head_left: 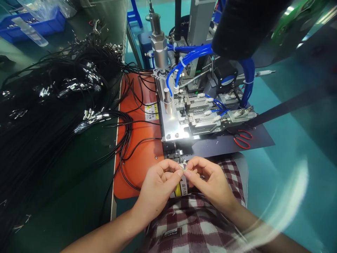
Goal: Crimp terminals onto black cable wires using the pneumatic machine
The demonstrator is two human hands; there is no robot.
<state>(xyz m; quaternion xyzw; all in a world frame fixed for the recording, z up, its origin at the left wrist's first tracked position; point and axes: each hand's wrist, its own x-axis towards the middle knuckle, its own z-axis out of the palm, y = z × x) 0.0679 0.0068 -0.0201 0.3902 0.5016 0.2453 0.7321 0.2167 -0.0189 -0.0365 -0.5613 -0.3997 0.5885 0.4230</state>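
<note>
Both hands, left hand (158, 181) and right hand (209, 179), pinch a small metal piece (183, 168) between fingertips.

Factory assembly station: pneumatic fixture (200, 116), cable bundles (52, 105).

– What did the left hand (158, 182) and right hand (207, 179) pinch at lower centre?
– A small metal piece (183, 168), too tiny to identify, mostly hidden by fingertips.
– And the blue bin (39, 24), upper left?
– Cut off by the edge.

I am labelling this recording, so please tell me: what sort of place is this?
Probably a factory assembly station for cables. A small pneumatic machine with blue air hoses stands on the bench, and a large heap of black cables lies beside it.
</note>
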